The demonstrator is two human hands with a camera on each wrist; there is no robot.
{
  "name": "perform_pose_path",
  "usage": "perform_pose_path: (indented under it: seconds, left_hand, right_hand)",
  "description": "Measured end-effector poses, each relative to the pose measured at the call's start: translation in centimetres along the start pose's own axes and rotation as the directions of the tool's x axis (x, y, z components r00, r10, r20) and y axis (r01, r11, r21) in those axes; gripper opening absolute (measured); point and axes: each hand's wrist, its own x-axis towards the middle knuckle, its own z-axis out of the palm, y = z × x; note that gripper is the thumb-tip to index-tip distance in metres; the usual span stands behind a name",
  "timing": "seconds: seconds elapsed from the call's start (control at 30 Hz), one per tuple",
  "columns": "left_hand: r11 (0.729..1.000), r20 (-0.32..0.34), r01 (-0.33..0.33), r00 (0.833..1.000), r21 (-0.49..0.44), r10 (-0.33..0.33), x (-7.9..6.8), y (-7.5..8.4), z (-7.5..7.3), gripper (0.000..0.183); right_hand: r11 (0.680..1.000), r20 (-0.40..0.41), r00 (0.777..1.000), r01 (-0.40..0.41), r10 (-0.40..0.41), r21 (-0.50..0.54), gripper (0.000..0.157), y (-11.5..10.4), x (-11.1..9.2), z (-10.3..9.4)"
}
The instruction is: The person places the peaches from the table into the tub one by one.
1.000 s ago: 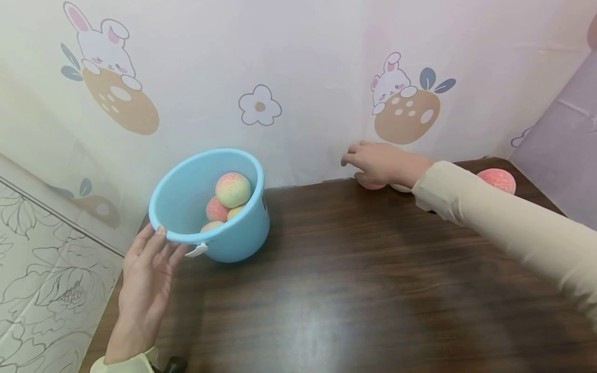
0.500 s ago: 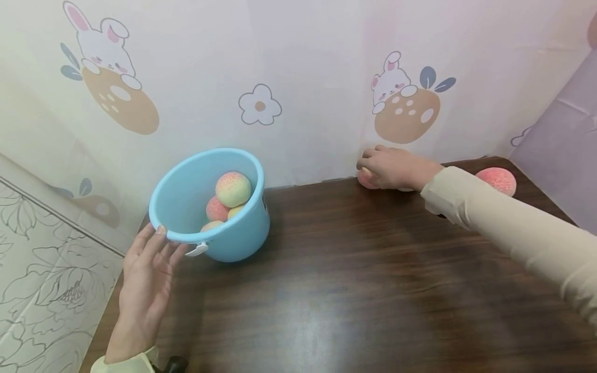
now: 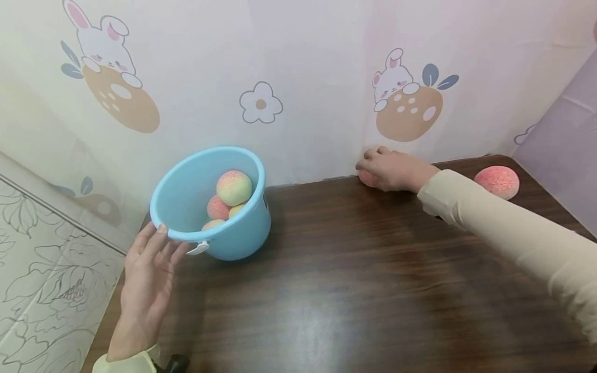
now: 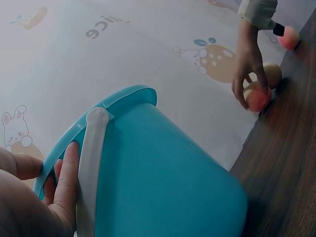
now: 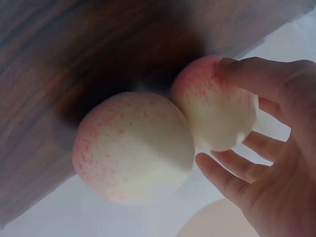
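Observation:
My left hand (image 3: 146, 280) grips the rim of a light blue bucket (image 3: 242, 237), thumb on one side and fingers under the lip beside the white handle (image 4: 91, 173). Inside the bucket lie several peaches (image 3: 234, 188), pink and yellow. Over by the wall, my right hand (image 3: 396, 170) holds a small pink-and-cream peach (image 5: 215, 111) between thumb and curled fingers. A larger pale peach (image 5: 133, 148) touches it; the right hand hides this one in the head view. Farther right on the table sits a pink peach (image 3: 497, 182).
The dark wooden table (image 3: 317, 290) meets a wall covering (image 3: 317, 77) printed with rabbits along its back edge. A floral panel (image 3: 51, 290) borders the left side, and a lilac panel (image 3: 566, 134) the right.
My right hand has moved down and slightly right onto the small peach, its fingers closing round it. The left hand keeps its hold on the bucket.

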Motion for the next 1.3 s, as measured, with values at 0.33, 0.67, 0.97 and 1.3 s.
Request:
perform_pose_path:
  seconds: [0.33, 0.67, 0.97, 1.3]
  left_hand:
    - [1.0, 0.007, -0.002, 1.0, -0.015, 0.002, 0.0, 0.0, 0.1, 0.056]
    - [1.0, 0.002, 0.002, 1.0, -0.015, -0.002, -0.1, 0.1, 0.2, 0.057]
    - [0.998, 0.027, -0.013, 1.0, -0.064, 0.015, -0.2, 0.1, 0.2, 0.056]
    - [0.997, 0.027, -0.02, 0.999, -0.075, 0.022, -0.3, 0.2, 0.0, 0.056]
  right_hand:
    - [1.0, -0.018, 1.0, 0.009, -0.009, 0.029, 0.029, 0.3, -0.2, 1.1]
    - [0.999, 0.021, 1.0, 0.02, -0.021, 0.046, 0.048, -0.3, 0.0, 0.7]
    - [0.994, 0.016, 1.0, 0.0, -0.002, 0.106, 0.053, -1.7, 0.7, 0.0]
    - [0.969, -0.091, 0.993, 0.092, -0.073, 0.231, 0.048, -3.6, 1.9, -0.8]
